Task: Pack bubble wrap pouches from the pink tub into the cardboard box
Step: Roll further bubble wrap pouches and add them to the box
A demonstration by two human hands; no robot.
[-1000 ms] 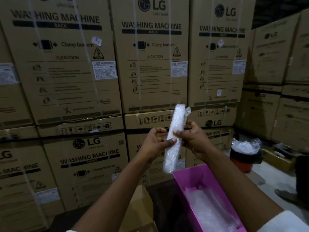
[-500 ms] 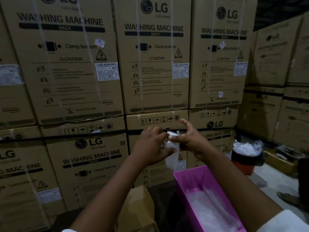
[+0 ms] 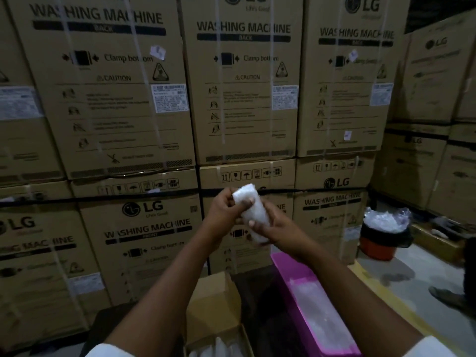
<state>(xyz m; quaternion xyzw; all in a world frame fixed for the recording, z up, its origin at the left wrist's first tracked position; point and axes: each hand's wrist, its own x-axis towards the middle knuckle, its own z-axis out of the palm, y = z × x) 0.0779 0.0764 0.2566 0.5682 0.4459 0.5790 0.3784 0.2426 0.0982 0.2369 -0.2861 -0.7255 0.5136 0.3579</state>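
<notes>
Both hands, left [image 3: 226, 210] and right [image 3: 270, 229], grip folded pouch [image 3: 251, 215], fingers curled round it; likely compacting it to fit box [image 3: 219, 318]; tub [image 3: 293, 274] alongside.

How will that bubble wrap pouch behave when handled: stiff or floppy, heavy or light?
The bubble wrap pouch looks soft: it sits bunched between the left hand and right hand. Probably light, since fingertips alone hold it up. Its plastic surface may be somewhat slippery.
</notes>
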